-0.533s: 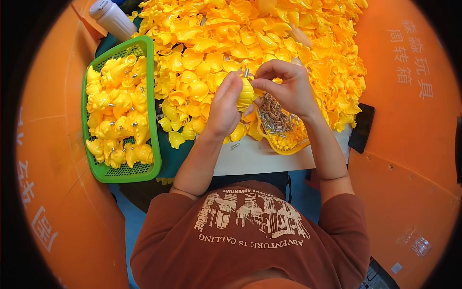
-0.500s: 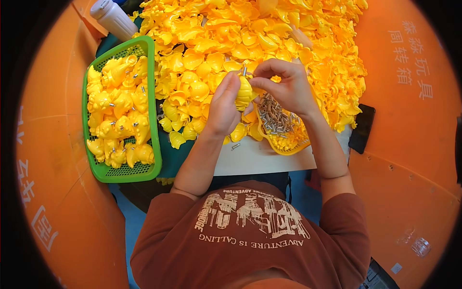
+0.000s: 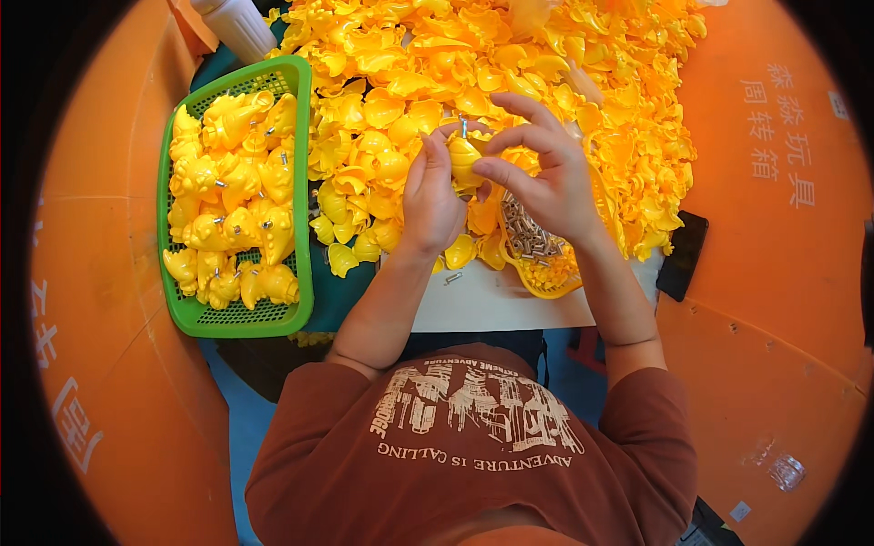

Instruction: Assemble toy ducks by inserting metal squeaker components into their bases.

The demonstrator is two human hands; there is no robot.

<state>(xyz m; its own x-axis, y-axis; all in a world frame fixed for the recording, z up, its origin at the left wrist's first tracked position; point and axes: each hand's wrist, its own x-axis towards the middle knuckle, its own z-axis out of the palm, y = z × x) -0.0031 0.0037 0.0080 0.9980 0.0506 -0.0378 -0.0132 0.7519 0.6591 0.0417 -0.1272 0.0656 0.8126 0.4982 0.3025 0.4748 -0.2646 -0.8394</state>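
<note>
Above heaped yellow shells (image 3: 381, 111), a rounded plastic shell (image 3: 463, 162), best steadied with its metal pin (image 3: 463, 127) upright, is being gripped by the left hand (image 3: 432, 202), the partly open right hand (image 3: 549, 179) being held alongside.

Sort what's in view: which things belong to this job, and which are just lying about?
Seemingly part of the job:
- yellow plastic piece with metal pin, in the left hand
- yellow plastic shells, heaped
- metal pins in the yellow basket
- yellow figures in the green basket

Seemingly just lying about:
- black phone
- white bottle
</note>
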